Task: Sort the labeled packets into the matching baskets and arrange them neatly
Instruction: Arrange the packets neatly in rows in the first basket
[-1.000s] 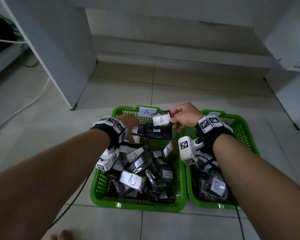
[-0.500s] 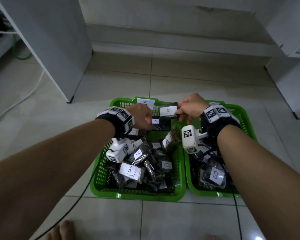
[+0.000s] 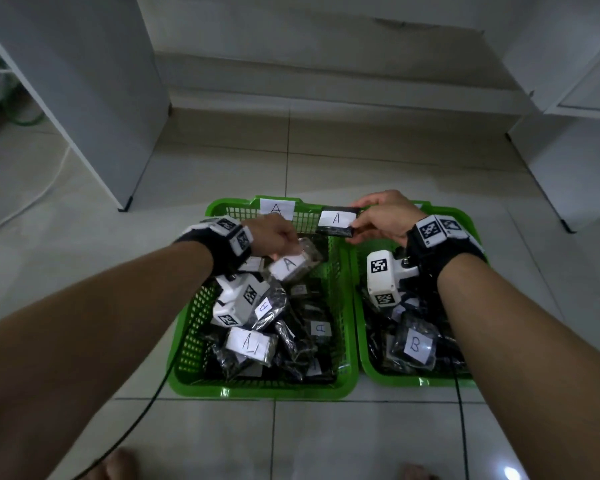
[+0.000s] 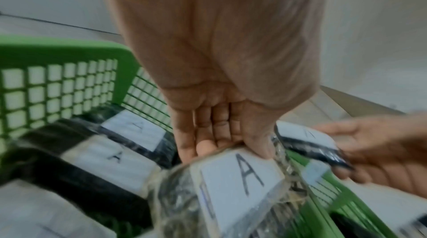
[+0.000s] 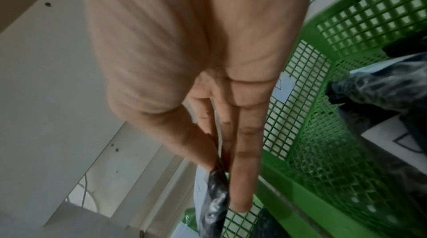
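Note:
Two green baskets stand side by side on the floor: the left basket [image 3: 222,391] carries an A tag and holds several black packets labelled A, the right basket [image 3: 465,216] holds packets labelled B. My left hand [image 3: 278,233] grips a clear-wrapped A packet [image 3: 290,265] [image 4: 240,183] lifted above the left basket's pile. My right hand [image 3: 378,220] pinches another black A packet [image 3: 336,220] [image 5: 215,203] between thumb and fingers over the far rims where the baskets meet.
A white cabinet [image 3: 84,91] stands at the far left and white furniture [image 3: 568,98] at the far right. A low step [image 3: 326,98] runs along the back wall. Cables [image 3: 142,410] trail from my wrists over the tiled floor. Bare toes [image 3: 118,465] show at the bottom edge.
My left hand has taken hold of an A packet from the pile and lifted it. My right hand keeps its A packet near the far rim, shifted slightly right.

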A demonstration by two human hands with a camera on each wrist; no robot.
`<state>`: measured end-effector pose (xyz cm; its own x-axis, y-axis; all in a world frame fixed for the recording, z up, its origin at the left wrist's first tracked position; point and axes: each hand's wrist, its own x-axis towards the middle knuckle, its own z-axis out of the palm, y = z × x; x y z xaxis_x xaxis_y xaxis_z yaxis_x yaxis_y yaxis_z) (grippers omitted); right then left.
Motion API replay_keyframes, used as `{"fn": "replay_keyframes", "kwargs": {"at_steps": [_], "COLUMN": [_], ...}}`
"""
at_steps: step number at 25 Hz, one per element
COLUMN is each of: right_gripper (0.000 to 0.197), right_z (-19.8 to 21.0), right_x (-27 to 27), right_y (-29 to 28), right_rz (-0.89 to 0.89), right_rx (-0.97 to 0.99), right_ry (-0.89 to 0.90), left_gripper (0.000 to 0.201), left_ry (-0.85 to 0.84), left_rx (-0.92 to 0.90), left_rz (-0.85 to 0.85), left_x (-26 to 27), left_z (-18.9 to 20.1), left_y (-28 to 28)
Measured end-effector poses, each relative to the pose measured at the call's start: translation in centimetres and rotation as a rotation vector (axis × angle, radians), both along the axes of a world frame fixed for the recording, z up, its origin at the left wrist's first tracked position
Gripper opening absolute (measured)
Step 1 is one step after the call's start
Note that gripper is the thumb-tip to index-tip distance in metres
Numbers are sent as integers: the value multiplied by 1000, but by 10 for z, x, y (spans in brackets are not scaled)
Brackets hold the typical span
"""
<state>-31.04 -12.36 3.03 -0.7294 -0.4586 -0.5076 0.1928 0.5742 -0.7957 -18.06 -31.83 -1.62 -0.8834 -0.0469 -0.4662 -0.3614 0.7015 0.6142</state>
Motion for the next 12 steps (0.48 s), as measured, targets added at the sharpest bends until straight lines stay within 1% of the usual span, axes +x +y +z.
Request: {"fn": "replay_keyframes", "kwargs": {"at_steps": [2, 3, 4, 6, 8, 10, 12], "right_gripper": [27, 25, 23, 17, 12, 13, 15], "right_z": [-1, -3, -5, -12, -20, -30, -40], "right_x": [3, 6, 10, 22, 32, 39, 41], "right_y": [-6, -10, -17, -30, -45, -57, -68], "right_rz": [35, 73, 116, 221, 371, 531, 622], "right_rx": [56, 103, 152, 242, 344, 476, 573], "right_ry": [87, 145, 206, 325, 462, 634, 745], "left_gripper": [14, 19, 24, 34, 39, 39, 42], "left_ry": [-26, -28, -33, -86, -136, -147, -145], "left_rx": [52, 23, -55, -278, -454, -514, -519], "left_rz": [130, 164, 165, 73, 11, -16, -28], "left_x": [10, 13, 15, 16, 19, 21, 25], "left_z": [5, 7, 8, 8, 3, -6, -14], "left_y": [-22, -30, -36, -40, -34, -31, -30]}}
